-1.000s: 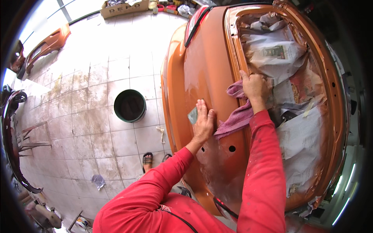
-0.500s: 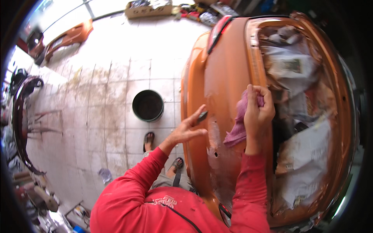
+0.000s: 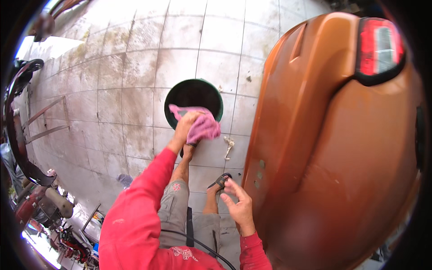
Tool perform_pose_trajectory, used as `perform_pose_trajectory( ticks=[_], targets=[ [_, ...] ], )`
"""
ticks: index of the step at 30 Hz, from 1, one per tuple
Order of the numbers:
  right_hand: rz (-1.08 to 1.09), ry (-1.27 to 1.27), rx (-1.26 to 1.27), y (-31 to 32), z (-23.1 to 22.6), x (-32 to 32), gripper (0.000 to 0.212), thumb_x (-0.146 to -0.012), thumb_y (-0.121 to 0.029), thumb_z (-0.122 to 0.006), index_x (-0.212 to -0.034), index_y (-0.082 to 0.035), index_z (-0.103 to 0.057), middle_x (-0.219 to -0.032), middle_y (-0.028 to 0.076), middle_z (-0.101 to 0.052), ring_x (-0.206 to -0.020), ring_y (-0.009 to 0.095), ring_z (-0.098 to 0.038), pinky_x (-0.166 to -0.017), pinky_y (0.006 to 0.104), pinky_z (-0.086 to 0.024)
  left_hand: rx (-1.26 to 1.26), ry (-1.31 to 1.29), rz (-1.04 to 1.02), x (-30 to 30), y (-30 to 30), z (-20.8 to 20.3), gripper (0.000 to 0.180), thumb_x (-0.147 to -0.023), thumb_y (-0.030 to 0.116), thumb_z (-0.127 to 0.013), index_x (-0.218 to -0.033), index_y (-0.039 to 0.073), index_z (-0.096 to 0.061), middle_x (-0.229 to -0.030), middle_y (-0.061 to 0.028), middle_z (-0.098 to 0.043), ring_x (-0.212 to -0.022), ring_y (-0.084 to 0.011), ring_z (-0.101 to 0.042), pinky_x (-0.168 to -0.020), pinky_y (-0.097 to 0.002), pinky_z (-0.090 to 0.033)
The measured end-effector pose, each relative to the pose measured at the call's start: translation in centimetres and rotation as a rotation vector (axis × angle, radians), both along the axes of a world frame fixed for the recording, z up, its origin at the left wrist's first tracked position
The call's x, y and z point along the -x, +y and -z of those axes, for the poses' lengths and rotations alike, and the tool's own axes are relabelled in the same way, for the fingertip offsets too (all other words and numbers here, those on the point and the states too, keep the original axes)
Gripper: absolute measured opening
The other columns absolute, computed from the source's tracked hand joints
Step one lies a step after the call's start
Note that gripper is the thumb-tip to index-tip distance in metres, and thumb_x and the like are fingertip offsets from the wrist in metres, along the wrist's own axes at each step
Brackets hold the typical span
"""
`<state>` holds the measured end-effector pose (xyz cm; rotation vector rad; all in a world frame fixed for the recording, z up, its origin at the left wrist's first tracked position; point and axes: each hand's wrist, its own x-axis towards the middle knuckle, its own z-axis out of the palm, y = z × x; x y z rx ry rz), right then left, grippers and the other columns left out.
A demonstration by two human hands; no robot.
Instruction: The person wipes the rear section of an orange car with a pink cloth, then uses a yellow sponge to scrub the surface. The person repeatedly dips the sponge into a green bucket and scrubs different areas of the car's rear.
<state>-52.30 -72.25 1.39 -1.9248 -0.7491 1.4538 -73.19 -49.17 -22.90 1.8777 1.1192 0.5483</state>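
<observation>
My left hand (image 3: pixel 184 127) grips a pink cloth (image 3: pixel 206 128) over the near part of a dark green round bucket (image 3: pixel 219 96). The cloth hangs loosely from the fingers, and a small greyish patch shows beside them, too unclear to name. Dark contents fill the inside of the bucket. My right hand (image 3: pixel 240 207) is open with its fingers apart and nothing in it. It hovers between my leg and the side of an orange car body (image 3: pixel 288 135).
A red and clear tail light (image 3: pixel 381 47) sits on the car at the right. Pale debris (image 3: pixel 229 147) lies on the tiled floor near the bucket. At the left are a dark curved car part (image 3: pixel 12 121), a metal stand (image 3: pixel 45 130) and assorted loose parts.
The pink cloth has passed from my right hand to my left, which moved from the car to the bucket. My right hand has left the car panel. The view has swung left.
</observation>
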Motion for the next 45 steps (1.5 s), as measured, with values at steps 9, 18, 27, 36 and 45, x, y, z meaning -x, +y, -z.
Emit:
perform_pose_trajectory(
  ticks=[9, 18, 27, 36, 45],
  targets=[
    [-0.219, 0.06, 0.555, -8.2, 12.0, 2.4, 0.047, -0.097, -0.034, -0.08, -0.135, -0.007, -0.075, -0.131, 0.017, -0.075, -0.103, 0.03, -0.076, -0.083, 0.0365, -0.06, 0.207, 0.969, 0.363, 0.8, 4.7, 30.9, 0.053, -0.097, 0.046, -0.071, -0.131, 0.006, -0.076, -0.133, -0.0261, -0.072, -0.125, -0.0411, -0.071, -0.109, -0.0535, -0.055],
    [-0.249, -0.023, 0.394, -4.7, 17.5, 5.5, 0.057, -0.095, -0.036, -0.082, -0.143, -0.008, -0.07, -0.145, 0.019, -0.068, -0.129, 0.033, -0.068, -0.105, 0.04, -0.054, 0.516, 0.925, 0.405, -2.7, 4.1, 23.7, 0.038, -0.101, 0.034, -0.065, -0.126, 0.009, -0.078, -0.127, -0.0235, -0.076, -0.12, -0.0422, -0.072, -0.098, -0.0517, -0.06],
    [0.691, 1.073, 0.163, 11.6, 16.1, 7.5, 0.099, -0.094, -0.078, -0.068, -0.168, -0.018, -0.041, -0.164, 0.015, -0.048, -0.146, 0.029, -0.053, -0.116, 0.0447, -0.048, 0.282, 0.097, 0.517, 2.0, -1.6, -20.1, 0.021, -0.093, 0.015, -0.078, -0.107, 0.0, -0.078, -0.092, -0.0196, -0.077, -0.079, -0.0304, -0.076, -0.07, -0.0393, -0.058],
    [-0.025, 0.203, -0.252, 12.1, -9.2, -1.7, 0.029, -0.094, -0.028, -0.083, -0.106, -0.002, -0.077, -0.099, 0.009, -0.08, -0.1, 0.025, -0.077, -0.092, 0.0404, -0.06, 0.877, -0.589, -0.512, 1.3, -4.3, -15.1, 0.038, -0.11, 0.011, -0.062, -0.147, 0.003, -0.065, -0.134, -0.0109, -0.071, -0.115, -0.0242, -0.072, -0.093, -0.0366, -0.064],
    [-0.854, -0.932, -0.468, 2.8, -35.0, -15.9, 0.025, -0.092, -0.029, -0.078, -0.106, -0.009, -0.078, -0.109, 0.014, -0.074, -0.107, 0.036, -0.073, -0.096, 0.0453, -0.059, 0.114, -0.768, -0.052, -25.6, -16.2, -35.9, 0.034, -0.108, 0.016, -0.065, -0.136, -0.001, -0.069, -0.129, -0.02, -0.076, -0.123, -0.028, -0.072, -0.105, -0.0394, -0.055]
  ],
)
